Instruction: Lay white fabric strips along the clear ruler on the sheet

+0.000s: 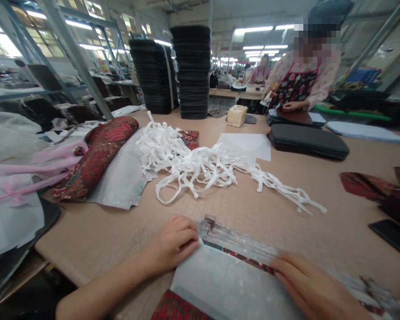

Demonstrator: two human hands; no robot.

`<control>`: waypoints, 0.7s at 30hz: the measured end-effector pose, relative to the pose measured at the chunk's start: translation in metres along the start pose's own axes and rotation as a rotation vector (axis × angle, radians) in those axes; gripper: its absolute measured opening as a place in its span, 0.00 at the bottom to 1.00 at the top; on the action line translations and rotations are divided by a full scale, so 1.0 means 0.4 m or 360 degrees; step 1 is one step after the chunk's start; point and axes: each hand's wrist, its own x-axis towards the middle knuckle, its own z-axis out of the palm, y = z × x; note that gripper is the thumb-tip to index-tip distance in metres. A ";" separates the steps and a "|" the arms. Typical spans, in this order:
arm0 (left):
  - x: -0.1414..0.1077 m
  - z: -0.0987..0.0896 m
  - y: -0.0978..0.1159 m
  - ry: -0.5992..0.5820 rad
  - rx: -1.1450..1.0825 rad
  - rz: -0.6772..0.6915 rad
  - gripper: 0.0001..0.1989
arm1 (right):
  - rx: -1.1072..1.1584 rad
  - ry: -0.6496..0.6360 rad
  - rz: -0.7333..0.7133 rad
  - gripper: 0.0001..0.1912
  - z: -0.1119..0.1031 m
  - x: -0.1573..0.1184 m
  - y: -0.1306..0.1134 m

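A pale grey backed sheet [233, 284] lies at the table's near edge, with a narrow dark red patterned strip [236, 255] along its far side. My left hand [175, 242] has its fingers pressed together on the sheet's far left corner. My right hand [310, 280], slightly blurred, lies along the right part of the strip; what its fingers grip is unclear. Beyond the strip is a greyish layer with frayed threads [236, 233]. Red patterned fabric [180, 306] shows below the sheet.
A tangle of white strips [200, 169] covers the mid-table [120, 231]. Rolled red fabric [100, 155] lies left. Tall black stacks [190, 73], a yellowish block [236, 116] and a black pile [308, 141] stand farther back. A person [296, 84] works across the table; a phone [393, 238] lies right.
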 end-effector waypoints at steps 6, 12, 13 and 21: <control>-0.009 0.000 -0.018 0.0036 0.0018 -0.0225 0.08 | 0.0188 -0.0280 -0.0006 0.07 0.085 0.245 -0.156; -0.011 0.000 -0.024 -0.0003 -0.0013 -0.0278 0.09 | 0.0278 -0.0494 0.0266 0.04 0.092 0.301 -0.161; -0.010 -0.001 -0.023 0.0005 -0.0028 -0.0268 0.09 | 0.0312 -0.0475 0.0251 0.04 0.090 0.298 -0.160; -0.014 -0.041 0.042 0.0043 0.0026 0.0402 0.07 | 0.1154 -0.0490 0.0129 0.07 0.057 0.251 -0.140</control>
